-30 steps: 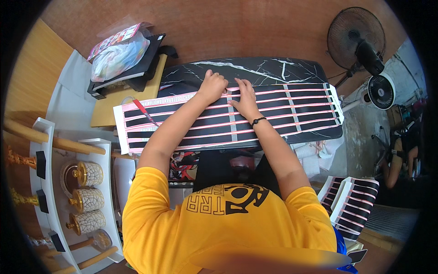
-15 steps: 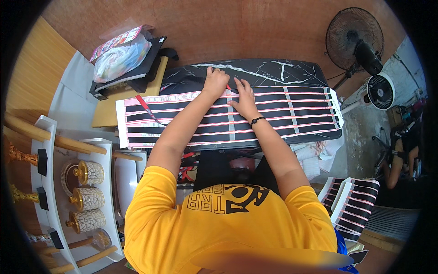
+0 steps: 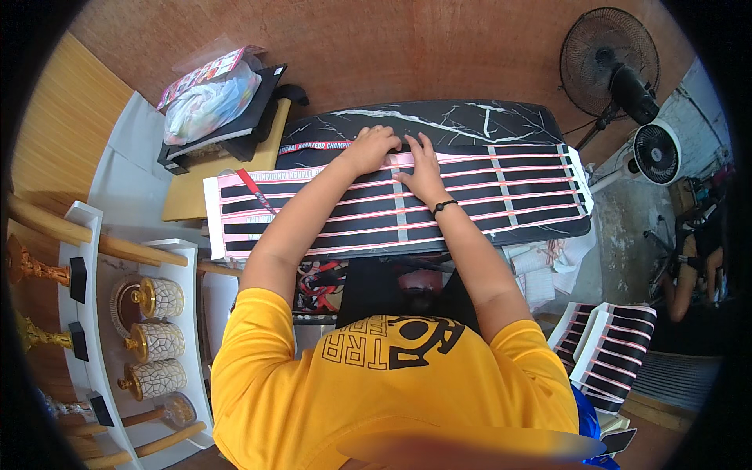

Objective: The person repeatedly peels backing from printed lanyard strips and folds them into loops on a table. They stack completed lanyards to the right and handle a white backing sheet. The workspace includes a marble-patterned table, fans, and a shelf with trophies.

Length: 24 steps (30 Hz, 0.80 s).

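Observation:
A long white board (image 3: 214, 227) lies across the black marble-patterned table, carrying black strips and pink-edged printed paper strips under grey cross bands. Along its far edge runs a red and dark printed ribbon (image 3: 313, 147), leading to my left hand (image 3: 372, 150). That hand's fingers are bent down and closed at the far edge; the ribbon passes out of sight beneath them. Just to its right, my right hand (image 3: 423, 171) rests on the board, thumb and fingers apart, beside a grey cross band (image 3: 400, 207). A red ribbon piece (image 3: 254, 189) slants over the board's left part.
Beyond the board the black table top (image 3: 462, 121) continues to a wooden wall. A plastic bag (image 3: 211, 106) sits on a black device at left. Two fans (image 3: 656, 154) stand at right. Another striped board (image 3: 615, 352) lies lower right; shelves with gold-lidded jars (image 3: 160, 342) are at left.
The printed ribbon now lies straight along the board's far edge, left of my left hand. My left hand has shifted slightly nearer and its fingers have bent; my right hand has barely moved.

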### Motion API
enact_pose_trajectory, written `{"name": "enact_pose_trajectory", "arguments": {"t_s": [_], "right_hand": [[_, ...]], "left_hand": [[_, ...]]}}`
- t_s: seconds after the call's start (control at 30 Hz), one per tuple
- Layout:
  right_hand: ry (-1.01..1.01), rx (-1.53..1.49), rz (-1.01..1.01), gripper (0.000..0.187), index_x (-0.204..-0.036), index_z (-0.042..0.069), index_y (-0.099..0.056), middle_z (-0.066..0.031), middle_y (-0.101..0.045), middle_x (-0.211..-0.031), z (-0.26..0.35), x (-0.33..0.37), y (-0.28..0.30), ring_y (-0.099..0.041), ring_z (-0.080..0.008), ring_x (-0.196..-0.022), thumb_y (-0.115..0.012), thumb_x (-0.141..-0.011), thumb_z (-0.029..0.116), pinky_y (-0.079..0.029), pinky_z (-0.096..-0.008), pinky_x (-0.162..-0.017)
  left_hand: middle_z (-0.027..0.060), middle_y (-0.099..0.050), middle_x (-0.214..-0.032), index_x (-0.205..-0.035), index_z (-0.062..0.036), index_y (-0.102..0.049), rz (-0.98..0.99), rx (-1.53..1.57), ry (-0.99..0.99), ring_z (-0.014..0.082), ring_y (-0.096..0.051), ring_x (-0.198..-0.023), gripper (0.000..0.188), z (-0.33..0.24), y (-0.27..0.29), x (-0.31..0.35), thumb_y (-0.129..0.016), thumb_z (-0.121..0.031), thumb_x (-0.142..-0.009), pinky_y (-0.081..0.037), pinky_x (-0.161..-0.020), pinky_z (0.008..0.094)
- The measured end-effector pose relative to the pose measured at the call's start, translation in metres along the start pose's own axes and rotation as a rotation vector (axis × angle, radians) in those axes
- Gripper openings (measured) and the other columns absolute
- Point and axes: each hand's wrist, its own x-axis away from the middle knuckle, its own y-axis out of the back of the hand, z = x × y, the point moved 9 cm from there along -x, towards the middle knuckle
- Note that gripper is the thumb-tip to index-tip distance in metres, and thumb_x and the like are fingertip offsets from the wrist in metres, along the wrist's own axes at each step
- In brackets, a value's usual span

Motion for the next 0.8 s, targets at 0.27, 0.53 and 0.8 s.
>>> {"name": "enact_pose_trajectory", "arguments": {"t_s": [0.27, 0.53, 0.8], "right_hand": [[-0.047, -0.157, 0.0, 0.041, -0.1, 0.009, -0.059, -0.0223, -0.043, -0.142, -0.019, -0.007, -0.004, -0.049, -0.0431, -0.126, -0.082, -0.067, -0.001, -0.045, -0.0449, -0.102], [-0.039, -0.049, -0.048, 0.031, -0.088, 0.006, -0.062, -0.0238, -0.045, -0.139, -0.017, -0.006, -0.004, -0.056, -0.0392, -0.117, -0.08, -0.066, -0.006, -0.05, -0.0404, -0.095], [-0.088, -0.12, -0.007, 0.018, -0.081, 0.008, -0.066, -0.0194, -0.048, -0.139, -0.027, -0.006, -0.012, -0.054, -0.039, -0.118, -0.079, -0.07, 0.002, -0.044, -0.0455, -0.1]], "left_hand": [[0.008, -0.06, -0.089, -0.076, -0.0079, -0.067, -0.233, -0.046, 0.12, 0.029, -0.058, -0.094, 0.003, -0.016, 0.015, 0.024, -0.069, -0.01, -0.078, -0.042, -0.082, 0.044], [0.0083, -0.058, -0.084, -0.074, -0.0078, -0.064, -0.346, -0.072, 0.143, 0.0288, -0.058, -0.088, 0.003, -0.055, 0.025, 0.064, -0.066, -0.007, -0.076, -0.042, -0.079, 0.0428], [0.0067, -0.057, -0.083, -0.073, -0.0084, -0.062, -0.397, -0.116, 0.16, 0.0276, -0.057, -0.086, 0.005, -0.077, 0.039, 0.075, -0.067, -0.008, -0.075, -0.038, -0.077, 0.0432]]}}
